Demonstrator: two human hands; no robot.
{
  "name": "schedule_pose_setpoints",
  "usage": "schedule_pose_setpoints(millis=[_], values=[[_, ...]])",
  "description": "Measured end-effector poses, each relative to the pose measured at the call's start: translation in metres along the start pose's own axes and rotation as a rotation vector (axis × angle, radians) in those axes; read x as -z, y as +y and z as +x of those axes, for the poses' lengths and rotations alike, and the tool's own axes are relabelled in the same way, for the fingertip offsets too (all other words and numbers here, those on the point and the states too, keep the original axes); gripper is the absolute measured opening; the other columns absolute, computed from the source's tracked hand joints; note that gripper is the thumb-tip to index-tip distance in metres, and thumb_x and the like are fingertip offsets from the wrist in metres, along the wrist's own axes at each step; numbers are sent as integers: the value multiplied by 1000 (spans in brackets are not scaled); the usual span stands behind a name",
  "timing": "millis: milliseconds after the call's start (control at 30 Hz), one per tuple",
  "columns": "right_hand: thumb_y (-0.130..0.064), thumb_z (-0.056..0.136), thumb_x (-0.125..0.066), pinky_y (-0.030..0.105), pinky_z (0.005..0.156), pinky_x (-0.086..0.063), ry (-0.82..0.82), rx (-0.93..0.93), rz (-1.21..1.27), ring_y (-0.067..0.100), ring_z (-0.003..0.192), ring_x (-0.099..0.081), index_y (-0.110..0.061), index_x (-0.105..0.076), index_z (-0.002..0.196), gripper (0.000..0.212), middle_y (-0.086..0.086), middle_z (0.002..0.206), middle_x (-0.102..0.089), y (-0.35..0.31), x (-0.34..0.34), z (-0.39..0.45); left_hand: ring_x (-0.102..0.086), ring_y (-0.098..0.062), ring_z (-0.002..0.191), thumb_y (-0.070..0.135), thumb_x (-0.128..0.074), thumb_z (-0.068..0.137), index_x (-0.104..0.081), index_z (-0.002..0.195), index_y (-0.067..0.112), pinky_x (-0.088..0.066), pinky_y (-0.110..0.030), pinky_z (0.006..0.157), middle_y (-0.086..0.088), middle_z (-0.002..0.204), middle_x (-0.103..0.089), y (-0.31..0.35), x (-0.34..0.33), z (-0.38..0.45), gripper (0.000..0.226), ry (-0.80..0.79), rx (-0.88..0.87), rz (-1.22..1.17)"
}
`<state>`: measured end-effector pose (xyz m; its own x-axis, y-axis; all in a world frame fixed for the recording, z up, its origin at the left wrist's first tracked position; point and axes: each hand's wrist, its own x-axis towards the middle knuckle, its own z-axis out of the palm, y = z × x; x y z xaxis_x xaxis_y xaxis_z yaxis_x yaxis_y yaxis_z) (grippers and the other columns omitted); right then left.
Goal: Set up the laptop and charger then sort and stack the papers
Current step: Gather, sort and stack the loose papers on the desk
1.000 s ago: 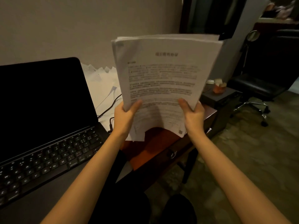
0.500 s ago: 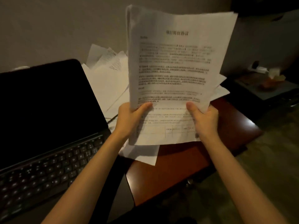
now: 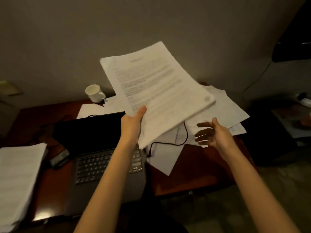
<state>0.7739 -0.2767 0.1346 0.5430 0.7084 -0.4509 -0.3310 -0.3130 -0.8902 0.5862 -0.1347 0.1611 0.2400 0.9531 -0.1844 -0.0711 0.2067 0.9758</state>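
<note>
My left hand (image 3: 133, 125) grips a thick sheaf of printed papers (image 3: 156, 91) by its lower left edge and holds it tilted above the desk. My right hand (image 3: 213, 133) is open with fingers spread, apart from the sheaf, over loose papers (image 3: 223, 106) scattered at the desk's right. An open dark laptop (image 3: 101, 158) sits in the middle, its screen black. A black charger cable (image 3: 170, 143) loops from the laptop's right side across the loose sheets. A neat stack of papers (image 3: 18, 174) lies at the left edge.
A white mug (image 3: 94, 93) stands at the back by the wall. A small dark device (image 3: 58, 158) lies left of the laptop. The red-brown desk (image 3: 190, 172) ends at the right, beside a dark low cabinet (image 3: 276, 132).
My right hand has let go of the sheaf and opened. The left hand alone now carries the sheaf, tilted flatter. My view has swung left, bringing the mug and the left stack in.
</note>
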Motion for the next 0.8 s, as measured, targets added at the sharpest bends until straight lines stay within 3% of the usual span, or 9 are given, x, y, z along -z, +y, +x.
schedule_pose_setpoints(millis=[133,300,467,533,600,667,733,800], values=[[-15,99,-40,27,55,-56,-68,-85,-110,24,60,-66,1,-59,104,26,19,75,-65,-15,-18,7,-61,-8,97,15,-58,95,-43,140,7,-53,-15,76,-2,130,-56,31,5,15,48,129,27,-157],[-14,95,-51,31,65,-57,-172,-164,-204,25,71,-66,-1,-61,102,17,18,83,-65,-21,-54,52,-62,-3,85,14,-57,95,-46,137,3,-53,-12,66,-5,125,-59,52,16,58,45,263,23,-251],[-10,95,-52,29,66,-57,-180,-255,-187,26,79,-66,-4,-56,97,8,16,86,-64,-9,-86,130,-66,-13,98,16,-58,94,-53,131,5,-56,-20,76,-3,118,-65,53,21,115,39,356,85,-325],[-4,94,-50,31,69,-55,-145,-293,-208,25,74,-62,-5,-55,86,9,13,77,-60,-2,-96,162,-65,-16,102,15,-59,94,-52,132,5,-57,-21,76,-4,120,-64,45,21,135,40,399,113,-331],[-1,91,-50,31,60,-47,-111,-344,-218,22,58,-51,-7,-50,74,19,11,66,-51,5,-108,191,-66,-16,103,14,-59,94,-51,135,5,-57,-23,77,-5,123,-63,35,20,153,42,423,141,-336],[-2,90,-54,33,60,-43,-20,-407,-229,21,60,-49,-2,-56,86,5,17,70,-57,14,-118,214,-64,-17,106,13,-58,95,-47,138,5,-57,-25,80,-6,127,-61,26,18,165,45,432,162,-334],[-3,88,-59,32,62,-42,63,-464,-231,24,72,-53,11,-59,110,26,30,94,-66,26,-127,236,-65,-16,105,14,-58,95,-48,137,7,-57,-25,79,-5,126,-62,20,17,172,45,449,192,-338],[-7,85,-63,32,69,-44,97,-425,-283,26,84,-59,11,-47,127,48,25,106,-63,38,-134,253,-66,-11,97,16,-59,94,-53,132,8,-57,-19,70,-2,119,-65,14,15,174,39,471,227,-324]])
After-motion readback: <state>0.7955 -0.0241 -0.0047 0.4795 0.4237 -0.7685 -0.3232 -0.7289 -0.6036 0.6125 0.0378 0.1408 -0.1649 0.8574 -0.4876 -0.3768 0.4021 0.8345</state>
